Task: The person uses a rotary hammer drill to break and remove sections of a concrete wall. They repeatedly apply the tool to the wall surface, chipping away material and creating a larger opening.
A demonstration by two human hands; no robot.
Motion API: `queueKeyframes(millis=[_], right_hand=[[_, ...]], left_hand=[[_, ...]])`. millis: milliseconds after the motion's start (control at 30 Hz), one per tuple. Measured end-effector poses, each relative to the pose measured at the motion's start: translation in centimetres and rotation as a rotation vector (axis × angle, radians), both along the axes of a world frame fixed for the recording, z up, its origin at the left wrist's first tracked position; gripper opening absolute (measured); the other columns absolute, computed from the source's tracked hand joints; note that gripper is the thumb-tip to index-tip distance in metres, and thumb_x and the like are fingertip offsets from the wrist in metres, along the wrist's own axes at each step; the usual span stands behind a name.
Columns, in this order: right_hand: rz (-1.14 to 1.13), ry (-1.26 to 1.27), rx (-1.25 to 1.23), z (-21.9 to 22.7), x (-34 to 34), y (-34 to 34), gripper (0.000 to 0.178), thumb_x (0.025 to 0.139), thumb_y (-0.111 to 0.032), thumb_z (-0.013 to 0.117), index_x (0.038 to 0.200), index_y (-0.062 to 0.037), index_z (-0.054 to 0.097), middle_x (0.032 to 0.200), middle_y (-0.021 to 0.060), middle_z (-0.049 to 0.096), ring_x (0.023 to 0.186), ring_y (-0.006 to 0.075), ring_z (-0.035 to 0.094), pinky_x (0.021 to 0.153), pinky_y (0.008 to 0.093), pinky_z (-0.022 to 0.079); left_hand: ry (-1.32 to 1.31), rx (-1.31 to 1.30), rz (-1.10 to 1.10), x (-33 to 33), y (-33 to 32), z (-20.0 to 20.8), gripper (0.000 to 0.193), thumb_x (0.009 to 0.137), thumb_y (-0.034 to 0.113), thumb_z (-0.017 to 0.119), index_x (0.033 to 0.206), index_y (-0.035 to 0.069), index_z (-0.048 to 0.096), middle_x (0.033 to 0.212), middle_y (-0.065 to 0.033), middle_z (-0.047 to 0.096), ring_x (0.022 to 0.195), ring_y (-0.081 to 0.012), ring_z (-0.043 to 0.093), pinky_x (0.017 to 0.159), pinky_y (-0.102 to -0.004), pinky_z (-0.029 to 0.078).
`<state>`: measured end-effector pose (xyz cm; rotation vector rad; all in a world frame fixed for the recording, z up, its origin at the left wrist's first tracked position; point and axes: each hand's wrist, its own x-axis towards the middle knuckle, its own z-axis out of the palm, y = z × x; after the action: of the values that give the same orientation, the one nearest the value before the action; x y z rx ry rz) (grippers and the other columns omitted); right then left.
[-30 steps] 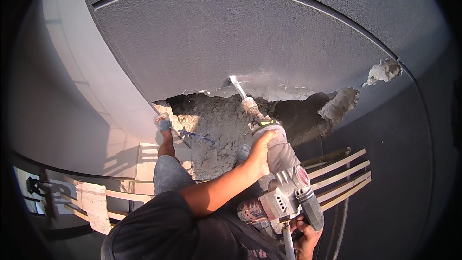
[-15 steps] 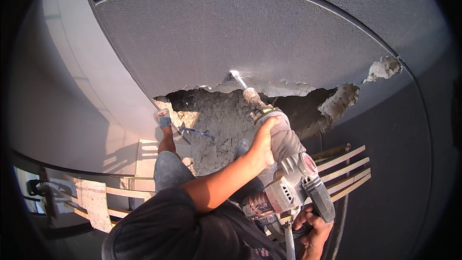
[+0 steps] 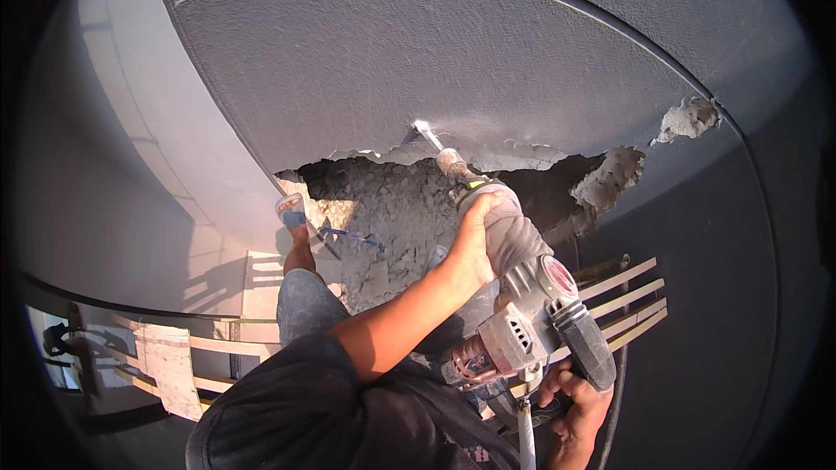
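Observation:
A dusty grey demolition hammer [image 3: 509,341] points away from me at the dark grey wall [image 3: 383,61]. My left hand [image 3: 477,235] wraps round the grey sleeve at its front end. Down at the lower right, my right hand [image 3: 582,407] is closed on the rear handle, its fingers partly hidden by the tool. The flat chisel [image 3: 428,135] touches the wall in a whitish, dusty notch just above the broken lower edge of the grey coating. Below that edge, rough grey rubble [image 3: 392,209] shows.
My sandalled foot [image 3: 292,213] rests beside a blue-handled tool [image 3: 348,236] at the rubble's left. Wooden slats [image 3: 623,300] lie at the right, and a light board [image 3: 170,370] lies across more slats at the left. Another broken patch [image 3: 688,120] marks the wall at the right.
The hammer's rear end and my right hand have shifted slightly right. The chisel remains at the same notch, which looks slightly more whitened. Both hands keep their hold.

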<state>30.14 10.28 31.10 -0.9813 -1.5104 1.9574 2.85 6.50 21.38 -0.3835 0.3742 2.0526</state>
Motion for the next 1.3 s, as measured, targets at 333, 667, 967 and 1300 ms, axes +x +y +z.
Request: queueKeyframes(millis=[333,667,967,1300], right_hand=[[0.012,0.011,0.036,-1.1,-0.1,0.5,0.031,0.071,-0.008,0.066,0.095,0.0096,0.061,0.065,0.0153,0.060,0.047,0.0251,0.059,0.046,0.0359,0.047],[0.031,0.036,0.033,-0.7,-0.4,0.2,0.031,0.072,-0.007,0.068,0.098,0.0092,0.061,0.064,0.0143,0.059,0.047,0.0245,0.058,0.048,0.0363,0.048],[0.068,0.011,0.059,-1.2,-0.1,1.1,0.031,0.074,-0.007,0.067,0.099,0.0089,0.060,0.066,0.0133,0.059,0.047,0.0239,0.058,0.049,0.0363,0.049],[0.075,0.017,0.057,-0.9,-0.3,0.6,0.025,0.077,-0.007,0.067,0.097,0.0080,0.061,0.065,0.0131,0.059,0.049,0.0237,0.059,0.048,0.0344,0.047]], left_hand=[[0.016,-0.080,0.032,0.5,0.1,0.1,0.050,0.081,0.045,0.077,0.110,0.007,0.066,0.092,-0.0124,0.072,0.082,-0.0278,0.072,0.077,-0.0460,0.062],[-0.004,-0.034,0.011,-0.1,0.2,-0.8,0.052,0.081,0.046,0.077,0.109,0.003,0.065,0.095,-0.0143,0.071,0.084,-0.0303,0.072,0.079,-0.0489,0.062],[0.007,-0.029,0.025,-0.1,0.3,-0.7,0.058,0.080,0.047,0.079,0.110,0.000,0.064,0.096,-0.0146,0.071,0.085,-0.0304,0.071,0.081,-0.0486,0.062],[0.034,-0.091,0.066,0.1,0.2,-0.6,0.057,0.080,0.049,0.077,0.114,0.005,0.063,0.097,-0.0135,0.071,0.086,-0.0301,0.071,0.082,-0.0495,0.061]])
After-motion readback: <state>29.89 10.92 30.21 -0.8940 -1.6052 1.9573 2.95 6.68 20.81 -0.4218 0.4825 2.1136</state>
